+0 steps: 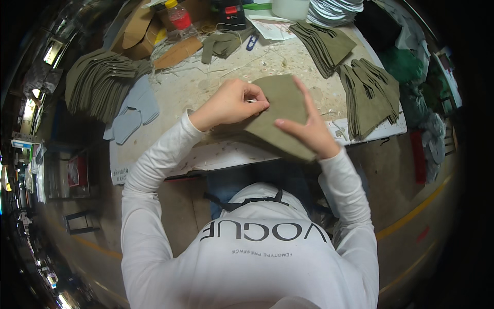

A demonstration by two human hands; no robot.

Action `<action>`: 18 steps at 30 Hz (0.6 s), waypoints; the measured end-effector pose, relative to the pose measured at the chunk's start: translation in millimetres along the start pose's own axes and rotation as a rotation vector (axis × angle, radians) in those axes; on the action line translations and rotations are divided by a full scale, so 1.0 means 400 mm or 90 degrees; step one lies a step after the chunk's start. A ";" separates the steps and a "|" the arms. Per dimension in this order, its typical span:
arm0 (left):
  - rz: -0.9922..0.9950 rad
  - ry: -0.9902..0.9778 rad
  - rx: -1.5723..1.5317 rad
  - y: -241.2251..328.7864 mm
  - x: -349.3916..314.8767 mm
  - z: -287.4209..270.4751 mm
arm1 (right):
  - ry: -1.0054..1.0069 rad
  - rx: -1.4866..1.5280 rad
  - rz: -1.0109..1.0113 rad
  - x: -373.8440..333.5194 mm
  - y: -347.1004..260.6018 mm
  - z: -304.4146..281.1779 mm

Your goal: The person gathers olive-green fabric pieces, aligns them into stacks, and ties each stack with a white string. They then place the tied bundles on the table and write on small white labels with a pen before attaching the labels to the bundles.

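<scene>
A flat olive-green fabric piece (280,110) is held up over the near part of the table, its lower edge hanging past the front. My right hand (314,131) grips it along the right side, with the thumb lying on top and the other fingers at the far edge and behind. At its left edge, my left hand (239,103) is closed in a pinch, fingertips against the cloth. Something small and pale shows inside that curled hand, too hidden to name.
Stacked olive-green fabric pieces lie at left (100,82) and right (370,98). Grey-blue pieces (135,109) rest near the left stack. Farther back are a bottle with a yellow cap (178,18), a cardboard box (136,31), a blue thread snips-like tool (251,42) and loose threads.
</scene>
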State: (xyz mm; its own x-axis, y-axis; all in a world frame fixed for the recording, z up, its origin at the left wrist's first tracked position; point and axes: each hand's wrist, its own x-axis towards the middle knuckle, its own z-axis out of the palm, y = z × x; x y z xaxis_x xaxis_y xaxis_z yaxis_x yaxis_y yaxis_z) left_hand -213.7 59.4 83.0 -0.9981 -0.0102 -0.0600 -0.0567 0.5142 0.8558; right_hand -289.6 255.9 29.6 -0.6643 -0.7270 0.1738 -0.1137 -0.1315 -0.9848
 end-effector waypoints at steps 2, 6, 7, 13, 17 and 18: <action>0.061 -0.015 0.130 -0.001 -0.008 -0.013 | 0.047 0.035 0.008 -0.021 0.019 0.067; -0.027 -0.035 0.175 0.006 -0.068 -0.071 | 0.021 -0.002 0.067 -0.026 0.043 -0.018; -0.062 -0.019 0.200 0.006 -0.089 -0.084 | 0.026 -0.166 -0.021 -0.022 0.044 -0.065; -0.127 0.019 0.180 -0.017 -0.137 -0.147 | -0.168 -0.745 -0.198 -0.074 0.065 -0.149; -0.116 -0.029 0.132 -0.040 -0.117 -0.149 | -0.275 -0.507 -0.126 -0.054 0.061 -0.203; -0.127 -0.048 0.141 -0.044 -0.113 -0.148 | -0.291 -0.419 -0.072 -0.044 0.046 -0.239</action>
State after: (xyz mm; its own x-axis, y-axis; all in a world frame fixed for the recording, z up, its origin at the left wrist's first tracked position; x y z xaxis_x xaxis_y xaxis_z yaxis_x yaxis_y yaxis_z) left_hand -169.1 0.1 100.9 -0.9630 -0.0701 -0.2603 -0.2366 0.6825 0.6915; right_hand -350.5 330.8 7.8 -0.2715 -0.9552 0.1176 -0.6686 0.0993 -0.7370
